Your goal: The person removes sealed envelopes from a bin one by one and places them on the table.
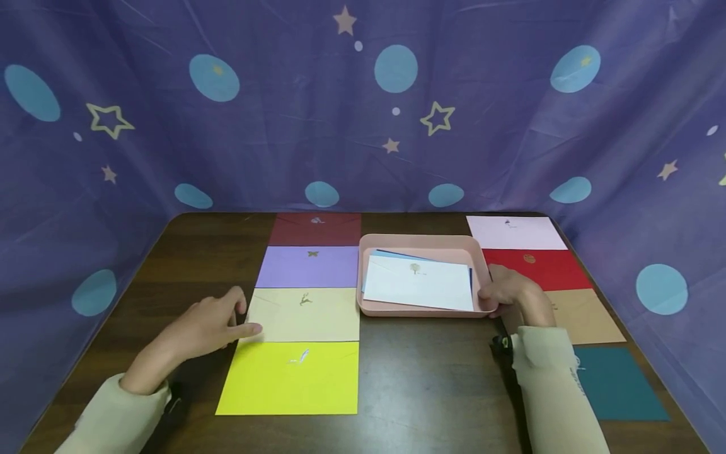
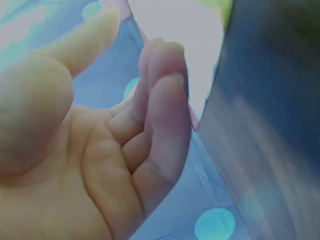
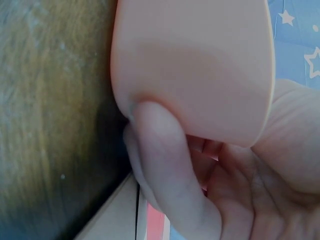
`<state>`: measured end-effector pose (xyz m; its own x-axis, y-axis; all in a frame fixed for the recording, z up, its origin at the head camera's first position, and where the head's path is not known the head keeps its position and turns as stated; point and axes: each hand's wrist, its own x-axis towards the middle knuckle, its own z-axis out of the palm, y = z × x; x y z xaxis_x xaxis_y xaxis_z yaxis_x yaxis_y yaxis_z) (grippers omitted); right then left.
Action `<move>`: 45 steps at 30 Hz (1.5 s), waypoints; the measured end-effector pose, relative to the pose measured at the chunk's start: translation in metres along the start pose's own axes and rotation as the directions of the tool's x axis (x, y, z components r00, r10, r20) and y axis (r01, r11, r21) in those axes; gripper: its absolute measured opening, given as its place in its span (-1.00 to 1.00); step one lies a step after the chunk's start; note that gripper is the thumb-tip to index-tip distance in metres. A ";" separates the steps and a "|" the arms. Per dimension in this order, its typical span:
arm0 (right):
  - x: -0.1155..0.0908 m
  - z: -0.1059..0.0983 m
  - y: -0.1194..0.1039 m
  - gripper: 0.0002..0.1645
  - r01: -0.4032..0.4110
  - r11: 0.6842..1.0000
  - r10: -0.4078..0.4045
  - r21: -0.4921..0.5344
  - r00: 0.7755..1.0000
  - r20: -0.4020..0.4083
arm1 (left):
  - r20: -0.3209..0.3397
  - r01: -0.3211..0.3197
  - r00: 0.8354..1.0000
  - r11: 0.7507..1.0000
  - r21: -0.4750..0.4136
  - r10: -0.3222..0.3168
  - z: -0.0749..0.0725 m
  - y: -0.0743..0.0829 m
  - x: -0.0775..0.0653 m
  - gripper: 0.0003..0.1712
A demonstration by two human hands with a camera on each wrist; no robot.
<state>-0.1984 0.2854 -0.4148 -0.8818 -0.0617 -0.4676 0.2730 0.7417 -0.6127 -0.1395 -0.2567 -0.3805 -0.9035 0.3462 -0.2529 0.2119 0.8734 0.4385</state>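
Note:
My right hand (image 1: 510, 291) grips the front right corner of a shallow pink tray (image 1: 425, 241). In the right wrist view, its fingers (image 3: 167, 150) press the outer side of the tray (image 3: 200, 65) near the table, and the thumb's base lies by the rim. Inside the tray lies a white card-like paper (image 1: 416, 285) with a small tree print, over blue pieces. My left hand (image 1: 210, 321) hovers at the left edge of a cream paper (image 1: 309, 315) with a deer print. In the left wrist view, that hand (image 2: 110, 135) has loosely bent fingers and holds nothing.
Left of the tray, maroon (image 1: 314, 236), lavender (image 1: 309, 270) and yellow (image 1: 295, 384) papers line up with the cream one. On the right lie pale pink (image 1: 516, 234), red (image 1: 544, 271), tan (image 1: 590, 318) and teal (image 1: 618, 384) papers. A purple curtain (image 1: 306, 113) surrounds the wooden table (image 1: 420, 384).

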 end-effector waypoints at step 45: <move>0.000 0.000 0.001 -0.27 0.035 0.999 -0.035 0.005 0.999 0.025 | -0.007 -0.494 0.869 0.869 0.012 0.494 0.029 0.151 0.178 -0.59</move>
<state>-0.1980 0.2865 -0.4150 -0.8809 -0.1044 -0.4617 0.2440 0.7357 -0.6318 -0.2571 -0.0533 -0.3838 -0.6830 0.7304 0.0027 0.6354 0.5922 0.4955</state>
